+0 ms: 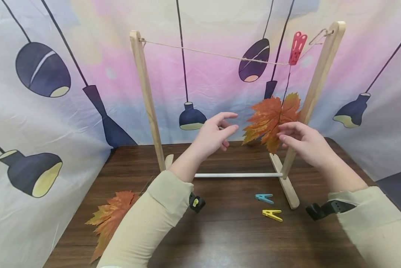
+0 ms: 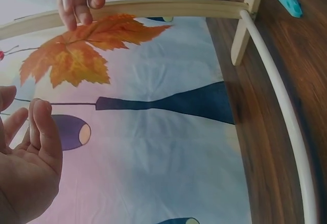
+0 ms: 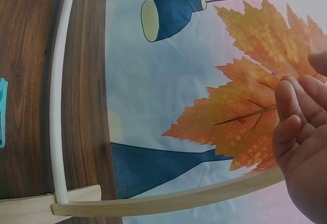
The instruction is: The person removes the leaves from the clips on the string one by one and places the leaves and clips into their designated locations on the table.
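Observation:
An orange maple leaf [image 1: 271, 119] hangs by its stem from a red clothespin [image 1: 297, 48] clipped on the twine [image 1: 200, 51], near the right post. My right hand [image 1: 306, 143] is at the leaf's lower right edge, fingers loosely bent. Its fingertips overlap the leaf in the right wrist view; whether they touch it I cannot tell. Left of the leaf, my left hand [image 1: 214, 134] hovers in the air with relaxed fingers and holds nothing. A second maple leaf [image 1: 111, 219] lies on the table, partly hidden behind my left sleeve.
The twine is strung between a left wooden post [image 1: 147, 100] and a right wooden post [image 1: 316, 93]. A white rod [image 1: 237, 175] joins them low down. On the table [image 1: 220, 238] lie a blue clothespin [image 1: 264, 198] and a yellow clothespin [image 1: 272, 214]. A lamp-patterned cloth [image 1: 96, 123] stands behind.

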The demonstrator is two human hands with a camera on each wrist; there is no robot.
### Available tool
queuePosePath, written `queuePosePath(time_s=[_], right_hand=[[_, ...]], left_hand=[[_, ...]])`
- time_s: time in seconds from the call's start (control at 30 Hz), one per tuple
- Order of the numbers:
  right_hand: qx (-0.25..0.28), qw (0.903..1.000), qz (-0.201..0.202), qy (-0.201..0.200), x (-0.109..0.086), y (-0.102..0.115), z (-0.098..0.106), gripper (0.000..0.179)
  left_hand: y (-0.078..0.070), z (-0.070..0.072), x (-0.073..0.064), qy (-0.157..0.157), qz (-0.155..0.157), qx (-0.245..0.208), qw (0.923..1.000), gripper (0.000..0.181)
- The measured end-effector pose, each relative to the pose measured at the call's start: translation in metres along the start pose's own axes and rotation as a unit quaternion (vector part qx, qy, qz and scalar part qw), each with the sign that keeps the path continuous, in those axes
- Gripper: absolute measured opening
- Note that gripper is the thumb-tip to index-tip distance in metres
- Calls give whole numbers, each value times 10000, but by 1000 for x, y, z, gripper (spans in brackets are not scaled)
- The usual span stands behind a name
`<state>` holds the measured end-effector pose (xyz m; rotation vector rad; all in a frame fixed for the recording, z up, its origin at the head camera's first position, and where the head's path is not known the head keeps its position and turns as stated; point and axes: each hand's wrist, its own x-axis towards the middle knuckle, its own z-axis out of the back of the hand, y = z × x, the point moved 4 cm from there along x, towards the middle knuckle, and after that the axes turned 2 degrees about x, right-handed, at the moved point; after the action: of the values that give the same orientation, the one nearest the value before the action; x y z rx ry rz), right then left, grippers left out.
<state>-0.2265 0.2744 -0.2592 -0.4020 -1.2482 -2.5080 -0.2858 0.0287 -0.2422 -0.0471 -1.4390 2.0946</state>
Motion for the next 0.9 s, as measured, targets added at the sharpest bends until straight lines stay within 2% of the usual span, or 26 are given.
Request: queuePosePath(time_s=[0.2, 0.4, 0.67, 0.9], right_hand=[[-131, 9999, -15, -108, -1, 2, 4, 37], [-166, 9994, -60, -300, -2, 2, 11, 38], [234, 9970, -92, -738, -1, 8, 22, 37], [494, 9946, 184, -896, 5, 25, 24, 34]], left_hand=[[-11, -1, 1, -9, -42, -56, 10000, 38], [-30, 0, 4, 4, -178, 23, 9998, 38], [-51, -7, 14, 81, -349, 7, 9994, 38], [-64, -19, 18, 172, -335, -237, 9990, 38]])
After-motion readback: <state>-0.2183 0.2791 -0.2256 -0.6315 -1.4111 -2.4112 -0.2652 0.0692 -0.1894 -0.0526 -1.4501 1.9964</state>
